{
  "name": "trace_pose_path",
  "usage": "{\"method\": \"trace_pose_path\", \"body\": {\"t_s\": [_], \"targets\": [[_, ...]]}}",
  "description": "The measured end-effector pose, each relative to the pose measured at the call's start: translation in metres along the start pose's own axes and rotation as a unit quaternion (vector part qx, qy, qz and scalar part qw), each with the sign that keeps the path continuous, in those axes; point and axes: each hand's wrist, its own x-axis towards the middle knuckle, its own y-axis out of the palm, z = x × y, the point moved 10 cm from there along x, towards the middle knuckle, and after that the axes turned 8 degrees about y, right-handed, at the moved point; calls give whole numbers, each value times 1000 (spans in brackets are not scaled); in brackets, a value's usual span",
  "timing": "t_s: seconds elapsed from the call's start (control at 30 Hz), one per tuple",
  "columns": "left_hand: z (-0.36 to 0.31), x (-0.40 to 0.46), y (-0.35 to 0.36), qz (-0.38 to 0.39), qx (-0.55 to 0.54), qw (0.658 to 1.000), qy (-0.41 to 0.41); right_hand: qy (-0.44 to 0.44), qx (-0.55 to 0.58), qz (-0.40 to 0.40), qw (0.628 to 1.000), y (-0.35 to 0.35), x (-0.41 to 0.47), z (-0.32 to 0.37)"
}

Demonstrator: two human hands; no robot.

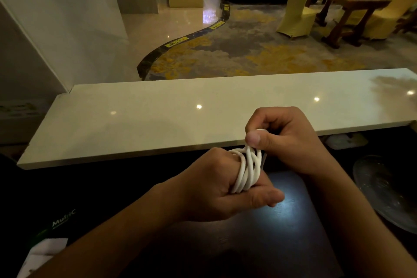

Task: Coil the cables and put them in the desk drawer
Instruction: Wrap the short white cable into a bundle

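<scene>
A white cable [247, 170] is wound in several loops around the fingers of my left hand [216, 189], which is closed around the coil above the dark desk. My right hand [284, 140] sits just above and to the right, pinching the cable's upper end between thumb and fingers. The two hands touch at the coil. No desk drawer is visible.
A pale stone counter shelf [158, 115] runs across behind my hands. The dark desk top [282, 232] lies below them. A glass dish [388, 189] sits at the right, a dark box with white paper [45, 253] at the lower left.
</scene>
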Motion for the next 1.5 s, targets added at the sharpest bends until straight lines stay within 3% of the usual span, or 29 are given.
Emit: {"method": "trace_pose_path", "body": {"t_s": [0.2, 0.43, 0.57, 0.83, 1.03, 1.27, 1.5], "targets": [[-10, -3, -7, -64, -23, 997, 30, 46, 44, -45, 997, -10, 7, -31], [-19, -7, -28, -177, -15, 983, 53, 97, 59, -34, 993, 1, 5, -60], [-4, -14, -35, -235, -53, 970, 11, 133, 14, -37, 990, 6, 2, -76], [30, -21, -55, -319, -49, 946, -31, 176, -10, 71, 982, 43, -8, -101], [65, -32, -58, -312, 7, 948, -66, 164, -2, 76, 983, 40, -13, -94], [92, -36, -47, -231, 55, 968, -81, 137, -133, 129, 973, 44, -20, -74], [105, -45, -44, -195, 32, 972, -131, 80, -184, 72, 977, 24, -17, -47]]}}
